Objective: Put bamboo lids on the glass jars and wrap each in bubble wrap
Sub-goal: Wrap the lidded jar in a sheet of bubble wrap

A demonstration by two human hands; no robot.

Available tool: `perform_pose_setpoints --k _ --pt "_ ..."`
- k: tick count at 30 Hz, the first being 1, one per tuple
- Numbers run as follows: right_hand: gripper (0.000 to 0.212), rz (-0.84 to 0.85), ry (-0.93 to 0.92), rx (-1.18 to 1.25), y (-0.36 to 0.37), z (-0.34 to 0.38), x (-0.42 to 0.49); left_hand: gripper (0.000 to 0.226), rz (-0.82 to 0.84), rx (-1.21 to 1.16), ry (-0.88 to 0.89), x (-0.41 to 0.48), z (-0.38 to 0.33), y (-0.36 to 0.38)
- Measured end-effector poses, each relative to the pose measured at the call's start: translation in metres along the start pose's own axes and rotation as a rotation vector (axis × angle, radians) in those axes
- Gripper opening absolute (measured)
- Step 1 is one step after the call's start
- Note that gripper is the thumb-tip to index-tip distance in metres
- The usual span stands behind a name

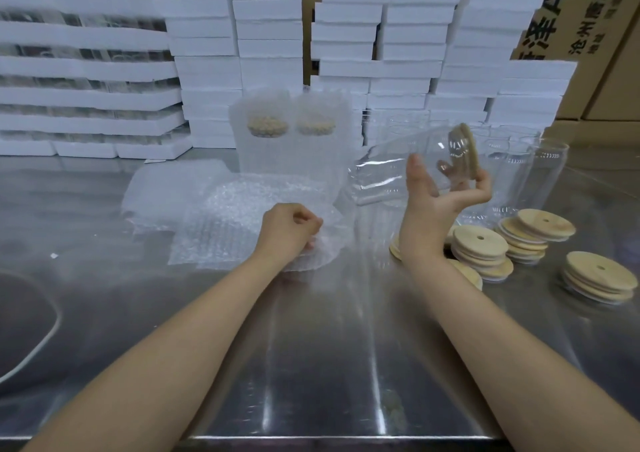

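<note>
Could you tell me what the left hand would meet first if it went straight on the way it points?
Likely the bottom end of the jar tilted in the right hand, beyond the bubble wrap the left hand grips; depth is unclear, so it might pass underneath.

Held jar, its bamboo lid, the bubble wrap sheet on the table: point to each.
held jar [384, 174]: head view, clear glass side wall.
bamboo lid [467, 150]: head view, wooden outer face.
bubble wrap sheet [235, 223]: head view, sheet's middle.

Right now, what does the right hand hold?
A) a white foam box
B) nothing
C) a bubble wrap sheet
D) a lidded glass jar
D: the right hand holds a tilted glass jar with a bamboo lid on its mouth; the left hand grips the bubble wrap.
</note>
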State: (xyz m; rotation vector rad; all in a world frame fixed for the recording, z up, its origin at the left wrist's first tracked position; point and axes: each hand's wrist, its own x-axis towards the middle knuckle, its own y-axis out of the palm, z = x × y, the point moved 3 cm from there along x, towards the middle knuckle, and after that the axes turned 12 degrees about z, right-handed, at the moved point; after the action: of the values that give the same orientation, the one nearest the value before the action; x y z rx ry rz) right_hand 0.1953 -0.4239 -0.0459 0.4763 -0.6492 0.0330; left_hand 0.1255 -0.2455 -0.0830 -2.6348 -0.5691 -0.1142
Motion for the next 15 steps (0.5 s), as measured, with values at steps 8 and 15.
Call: perform_pose_setpoints --k 8,15 --pt "0.072 0.181 0.160 -0.142 0.014 -0.018 -0.013 0.030 -0.253 -0.424 -0.015 0.004 -0.009 -0.008" --pt "0.075 0.188 0.150 -0.203 0.018 -0.012 -0.015 0.023 -0.152 -0.457 0.130 0.004 -0.022 -0.014"
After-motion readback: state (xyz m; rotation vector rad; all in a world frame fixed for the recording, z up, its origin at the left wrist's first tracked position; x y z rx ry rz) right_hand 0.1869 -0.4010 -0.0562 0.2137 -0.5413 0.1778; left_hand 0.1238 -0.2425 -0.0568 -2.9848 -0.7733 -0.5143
